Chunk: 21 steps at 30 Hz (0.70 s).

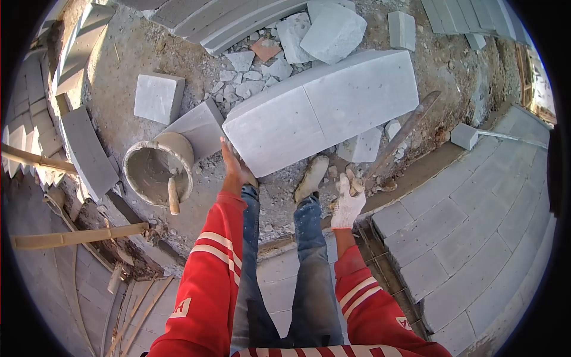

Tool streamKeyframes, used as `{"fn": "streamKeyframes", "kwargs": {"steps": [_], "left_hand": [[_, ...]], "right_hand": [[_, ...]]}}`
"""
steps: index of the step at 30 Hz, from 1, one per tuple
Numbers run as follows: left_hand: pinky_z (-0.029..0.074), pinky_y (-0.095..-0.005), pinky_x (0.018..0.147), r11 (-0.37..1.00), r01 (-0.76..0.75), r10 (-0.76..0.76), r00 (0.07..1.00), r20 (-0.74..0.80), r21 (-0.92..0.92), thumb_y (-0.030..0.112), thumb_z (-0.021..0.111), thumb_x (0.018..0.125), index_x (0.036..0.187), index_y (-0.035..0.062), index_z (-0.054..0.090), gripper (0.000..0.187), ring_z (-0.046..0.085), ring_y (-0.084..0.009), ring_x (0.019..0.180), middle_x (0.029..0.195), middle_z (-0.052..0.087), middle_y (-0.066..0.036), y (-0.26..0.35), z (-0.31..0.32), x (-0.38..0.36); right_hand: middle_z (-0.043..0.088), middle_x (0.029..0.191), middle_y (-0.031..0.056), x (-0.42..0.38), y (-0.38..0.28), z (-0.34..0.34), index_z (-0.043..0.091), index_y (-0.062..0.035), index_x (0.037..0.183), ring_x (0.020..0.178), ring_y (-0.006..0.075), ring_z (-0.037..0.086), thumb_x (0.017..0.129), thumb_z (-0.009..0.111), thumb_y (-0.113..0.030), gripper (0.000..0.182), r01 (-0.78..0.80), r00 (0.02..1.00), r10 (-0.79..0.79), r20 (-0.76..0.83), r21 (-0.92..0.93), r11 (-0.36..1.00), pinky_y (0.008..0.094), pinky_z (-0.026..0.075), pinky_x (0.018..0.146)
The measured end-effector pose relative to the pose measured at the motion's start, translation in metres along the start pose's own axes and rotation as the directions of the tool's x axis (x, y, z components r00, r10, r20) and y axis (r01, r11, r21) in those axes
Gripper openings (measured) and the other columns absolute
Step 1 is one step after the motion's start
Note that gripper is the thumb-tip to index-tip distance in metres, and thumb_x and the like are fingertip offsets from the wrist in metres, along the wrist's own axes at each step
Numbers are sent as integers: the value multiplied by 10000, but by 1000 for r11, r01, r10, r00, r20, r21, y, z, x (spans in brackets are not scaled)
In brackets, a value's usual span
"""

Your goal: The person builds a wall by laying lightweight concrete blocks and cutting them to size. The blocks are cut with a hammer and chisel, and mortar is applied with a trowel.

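A long pale grey lightweight concrete block (267, 131) lies in front of my feet, with a thin dark line across its face. My bare left hand (234, 163) is at the block's near left end, fingers stretched out along its edge; part of the palm is hidden. In a white glove, my right hand (348, 202) is closed around the wooden handle of a handsaw (404, 132). The saw's long, worn blade points up and away, beside the block's right end and apart from the marked line.
Left of the block stands a mortar bucket (189, 154) with a wooden-handled tool (173, 196) in it. Smaller blocks (157, 95) and broken pieces (333, 33) lie around. A block wall (464, 238) runs along the right; bamboo poles (77, 237) jut in from the left.
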<state>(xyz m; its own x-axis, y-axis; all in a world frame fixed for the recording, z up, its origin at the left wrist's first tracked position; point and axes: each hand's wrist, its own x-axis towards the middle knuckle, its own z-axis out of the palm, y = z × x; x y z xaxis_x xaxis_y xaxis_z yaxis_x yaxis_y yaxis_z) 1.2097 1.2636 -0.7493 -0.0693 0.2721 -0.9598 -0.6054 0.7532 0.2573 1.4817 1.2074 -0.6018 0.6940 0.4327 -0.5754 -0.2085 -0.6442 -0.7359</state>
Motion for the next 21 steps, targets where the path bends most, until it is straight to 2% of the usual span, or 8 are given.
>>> {"fn": "streamKeyframes", "kwargs": {"steps": [3, 5, 8, 9, 14, 17, 19, 21], "left_hand": [[356, -547, 1170, 973, -77, 122, 972, 201, -219, 843, 339, 936, 1621, 195, 321, 943, 439, -342, 1434, 1614, 408, -109, -3, 9, 13], [399, -524, 1155, 964, -182, 214, 964, 157, -194, 822, 309, 959, 1574, 136, 401, 926, 498, -336, 1395, 1554, 492, -117, 15, 16, 14], [425, -519, 1129, 977, -153, 184, 957, 224, -146, 822, 341, 950, 1500, 109, 500, 915, 551, -333, 1337, 1477, 572, -116, 40, 7, 30], [425, -519, 1129, 978, -163, 187, 960, 209, -128, 822, 341, 950, 1500, 109, 500, 915, 551, -333, 1337, 1477, 572, -116, 44, 5, 34], [469, -508, 1067, 980, -170, 183, 974, 137, -104, 782, 416, 944, 1439, 103, 563, 854, 609, -343, 1242, 1423, 613, -112, 48, 11, 31], [466, -513, 1072, 978, -143, 167, 972, 166, -149, 700, 427, 965, 1461, 106, 545, 782, 605, -344, 1250, 1427, 613, -108, 50, 18, 24], [466, -515, 1074, 974, -156, 180, 973, 143, -165, 664, 431, 967, 1474, 104, 533, 762, 605, -346, 1253, 1428, 614, -106, 52, 22, 22], [466, -516, 1076, 967, -170, 195, 974, 117, -189, 628, 434, 968, 1486, 101, 521, 744, 605, -347, 1257, 1429, 615, -103, 49, 21, 20]], "right_hand": [[691, 1168, 76, 72, 1, 10, 623, 26, 1347, 1023, 137, 635, 947, 735, -37, 420, 113, 986, -106, -132, 49, 992, 288, 528, 865], [704, 1218, 81, 123, -15, 13, 676, 8, 1286, 949, 178, 655, 952, 760, -160, 383, 424, 863, -459, -211, -192, 885, 321, 524, 891], [744, 1165, 114, 197, -68, 3, 640, 23, 1324, 977, 207, 677, 888, 828, -205, 526, 409, 812, -542, -215, -452, 793, 351, 522, 933], [757, 1056, 120, 242, -67, -6, 688, -15, 1258, 923, 255, 698, 884, 820, -295, 486, 508, 704, -677, -217, -513, 692, 377, 529, 903], [752, 982, 132, 335, -143, -15, 729, -64, 1162, 896, 296, 699, 885, 767, -475, 497, 557, 688, -725, 22, -655, 510, 386, 526, 841], [744, 958, 104, 356, -173, -4, 726, -48, 1148, 838, 253, 673, 879, 769, -488, 517, 541, 789, -575, 217, -690, 481, 372, 521, 811], [708, 912, 50, 358, -174, 12, 731, -46, 1135, 795, 180, 617, 878, 772, -501, 524, 495, 867, -370, 333, -504, 708, 339, 506, 761], [688, 907, 28, 361, -173, 18, 731, -46, 1139, 794, 151, 590, 888, 771, -490, 512, 495, 867, -373, 330, -488, 719, 321, 495, 743]]}}
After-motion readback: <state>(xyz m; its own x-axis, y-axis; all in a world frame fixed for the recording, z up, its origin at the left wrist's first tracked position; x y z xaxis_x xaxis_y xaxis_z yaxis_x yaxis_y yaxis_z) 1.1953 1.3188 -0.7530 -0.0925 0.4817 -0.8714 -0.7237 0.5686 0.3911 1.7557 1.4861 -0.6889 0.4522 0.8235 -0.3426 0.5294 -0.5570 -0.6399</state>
